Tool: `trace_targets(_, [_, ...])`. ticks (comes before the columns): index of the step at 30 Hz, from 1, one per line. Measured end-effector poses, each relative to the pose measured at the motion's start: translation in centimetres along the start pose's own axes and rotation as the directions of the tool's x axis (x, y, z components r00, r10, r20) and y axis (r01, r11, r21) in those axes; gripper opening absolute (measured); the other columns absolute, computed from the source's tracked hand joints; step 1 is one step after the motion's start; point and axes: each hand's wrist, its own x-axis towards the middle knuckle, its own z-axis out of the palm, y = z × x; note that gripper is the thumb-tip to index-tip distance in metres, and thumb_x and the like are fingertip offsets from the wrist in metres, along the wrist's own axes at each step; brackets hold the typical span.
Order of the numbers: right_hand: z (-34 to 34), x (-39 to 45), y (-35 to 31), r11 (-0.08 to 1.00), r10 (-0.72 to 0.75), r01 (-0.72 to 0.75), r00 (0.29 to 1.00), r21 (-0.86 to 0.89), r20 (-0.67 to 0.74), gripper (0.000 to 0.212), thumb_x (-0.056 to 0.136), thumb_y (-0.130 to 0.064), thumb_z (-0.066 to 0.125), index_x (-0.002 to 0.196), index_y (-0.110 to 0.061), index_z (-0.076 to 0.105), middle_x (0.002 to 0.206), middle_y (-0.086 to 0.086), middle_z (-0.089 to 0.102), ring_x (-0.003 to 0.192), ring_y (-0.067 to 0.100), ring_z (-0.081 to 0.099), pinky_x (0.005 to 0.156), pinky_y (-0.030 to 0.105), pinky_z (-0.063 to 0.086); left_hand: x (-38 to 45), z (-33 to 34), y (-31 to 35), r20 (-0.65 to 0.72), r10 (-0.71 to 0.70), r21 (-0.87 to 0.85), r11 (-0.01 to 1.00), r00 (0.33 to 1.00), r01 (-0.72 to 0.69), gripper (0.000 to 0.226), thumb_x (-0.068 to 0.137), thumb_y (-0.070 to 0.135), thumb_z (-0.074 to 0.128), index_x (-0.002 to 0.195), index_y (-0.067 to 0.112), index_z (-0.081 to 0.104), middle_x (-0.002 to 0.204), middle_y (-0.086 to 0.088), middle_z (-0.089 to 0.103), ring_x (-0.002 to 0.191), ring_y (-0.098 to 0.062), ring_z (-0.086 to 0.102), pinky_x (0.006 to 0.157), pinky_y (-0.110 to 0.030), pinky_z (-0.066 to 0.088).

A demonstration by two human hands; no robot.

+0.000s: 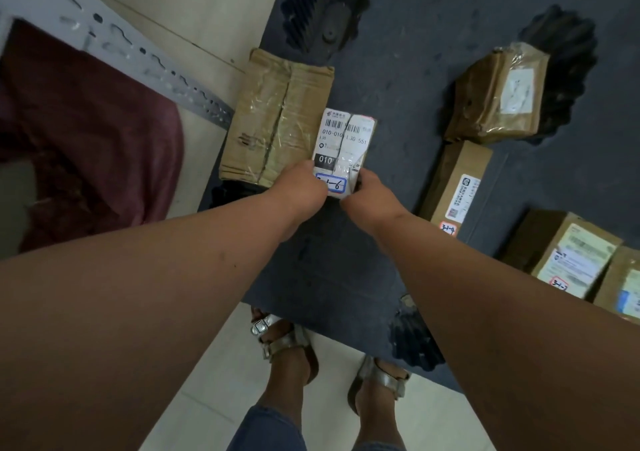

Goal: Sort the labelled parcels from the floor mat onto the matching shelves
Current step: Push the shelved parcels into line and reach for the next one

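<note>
Head view, looking steeply down. Small white-labelled parcel [343, 152] held above the dark grey floor mat [408, 80], gripped at its near end from both sides: left hand [299, 187] with fingers curled round the left edge, right hand [369, 192] with fingers curled round the right edge. Barcode, printed "010" and a blue-framed handwritten tag visible on the parcel's upper face.

Just beyond and left of the held parcel, large tape-wrapped brown cardboard box [277, 118] lying across the mat's left edge, partly on the pale cream tiled floor [214, 10]. To the right on the mat, crumpled brown taped parcel with a white label [498, 94]; near it, long flat brown carton with a red-framed tag [457, 184]; at the lower right, two more brown labelled boxes [575, 260] side by side. Black ribbed patches [325, 7] scattered over the mat.

At upper left, grey perforated metal shelf frame [114, 38] with a maroon cloth [90, 132] beneath it. At the bottom, feet in silver buckled sandals [284, 339] on the tiles at the mat's near edge.
</note>
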Motion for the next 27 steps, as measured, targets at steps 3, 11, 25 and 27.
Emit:
trace_targets(3, [-0.2,0.0,0.4,1.000,0.016,-0.016,1.000,0.021,-0.003,0.050,0.092,-0.005,0.054,0.140,-0.018,0.044,0.134,0.004,0.059,0.116,0.022,0.057,0.086,0.028,0.045,0.0,-0.3,0.1,-0.007,-0.043,-0.053,0.998,0.999,0.043,0.039,0.092,0.001,0.045,0.125,0.012,0.062,0.121,-0.005,0.066,0.108,-0.022,0.062,0.088,-0.029,0.049])
trace_targets(11, [-1.3,-3.1,1.5,0.996,0.059,-0.056,0.998,0.076,-0.026,0.041,0.090,-0.007,0.062,0.128,-0.018,0.050,0.124,0.004,0.064,0.109,0.020,0.061,0.089,0.033,0.052,-3.4,-0.6,0.6,0.023,-0.070,-0.221,0.973,0.997,0.073,0.039,0.095,-0.004,0.044,0.110,0.022,0.068,0.105,-0.001,0.073,0.075,-0.007,0.064,0.049,-0.013,0.047])
trace_targets(25, [-6.4,-15.9,-3.9,0.987,-0.093,0.098,0.995,0.127,-0.042,0.026,0.092,0.000,0.056,0.106,-0.018,0.043,0.106,-0.001,0.065,0.098,0.014,0.063,0.079,0.026,0.052,-18.2,-3.2,4.2,-0.181,0.057,-0.305,0.946,0.982,-0.112,0.037,0.096,0.002,0.050,0.117,0.030,0.064,0.097,0.015,0.068,0.081,0.006,0.060,0.062,-0.008,0.046])
trace_targets(27, [-7.3,-18.1,-5.0,0.988,-0.128,0.129,0.992,0.081,-0.018,0.027,0.092,-0.001,0.057,0.102,-0.022,0.043,0.107,-0.002,0.065,0.098,0.013,0.064,0.082,0.028,0.054,-20.8,-3.9,4.9,-0.216,0.066,-0.298,0.946,0.974,-0.130,0.033,0.097,0.007,0.053,0.110,0.035,0.063,0.089,0.018,0.066,0.070,0.008,0.057,0.053,-0.007,0.041])
